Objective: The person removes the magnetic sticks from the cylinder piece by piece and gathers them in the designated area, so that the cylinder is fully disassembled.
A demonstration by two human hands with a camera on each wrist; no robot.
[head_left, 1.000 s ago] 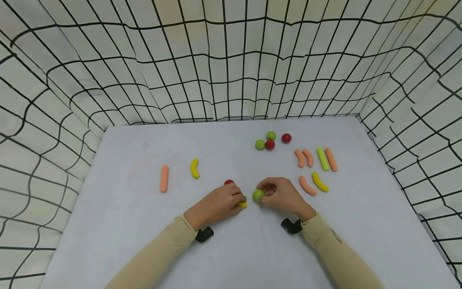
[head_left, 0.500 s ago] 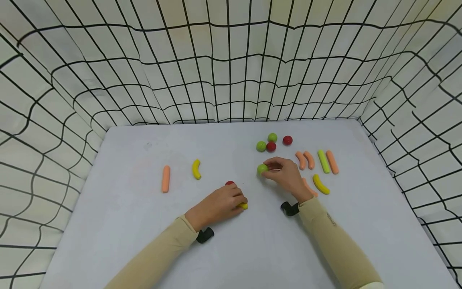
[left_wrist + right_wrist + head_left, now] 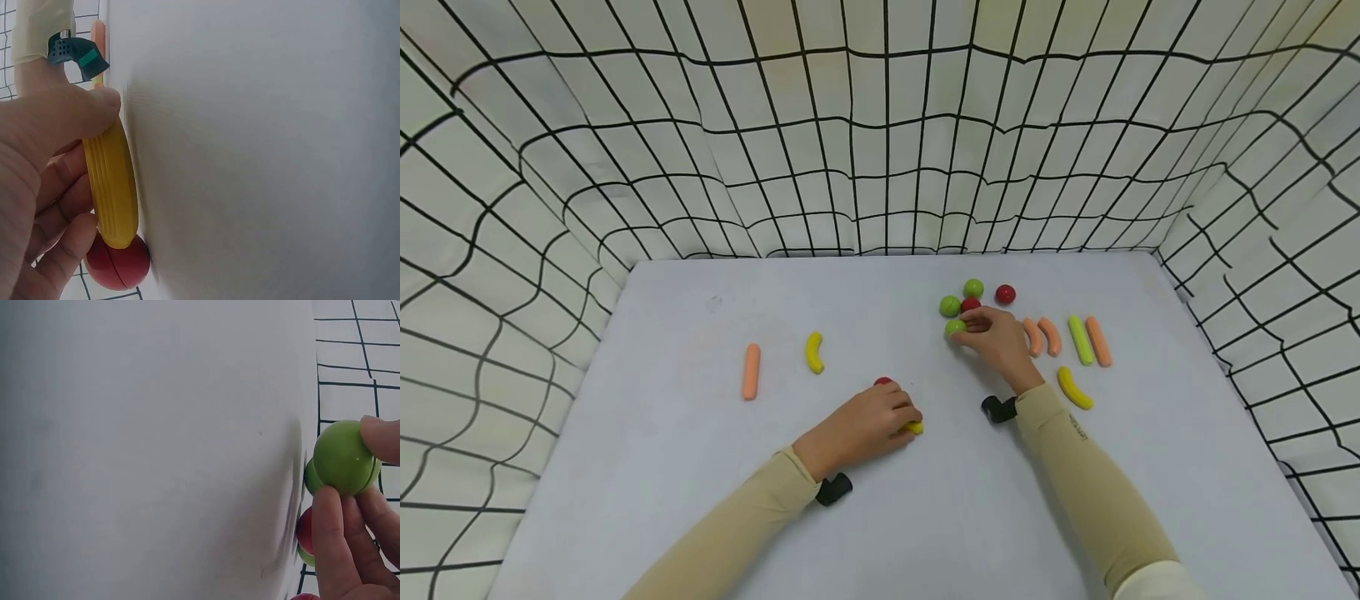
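My left hand [image 3: 861, 423] pinches a yellow toy banana [image 3: 112, 187] between thumb and fingers, low over the white table [image 3: 685, 467]. Just beyond its far end sits a red ball [image 3: 119, 265], mostly covered by the hand in the head view. With thumb and fingertips, my right hand [image 3: 1002, 343] holds a green ball [image 3: 344, 456] with a seam. This ball is right in front of a cluster made up of two green balls [image 3: 950, 306] and a red ball [image 3: 971, 305]. Whether it touches the table is unclear.
Another red ball [image 3: 1005, 293] lies behind. To the right are curved orange sausages [image 3: 1050, 337], a green stick [image 3: 1081, 340], an orange stick [image 3: 1098, 341] and a banana [image 3: 1075, 388]. Leftward lie an orange stick [image 3: 751, 372] and a banana [image 3: 814, 352]. Black netting [image 3: 887, 150] surrounds the table.
My right hand has carried the green ball away from beside the left hand, forward to the ball cluster. The left hand keeps its place with the banana. A front curved sausage is now hidden.
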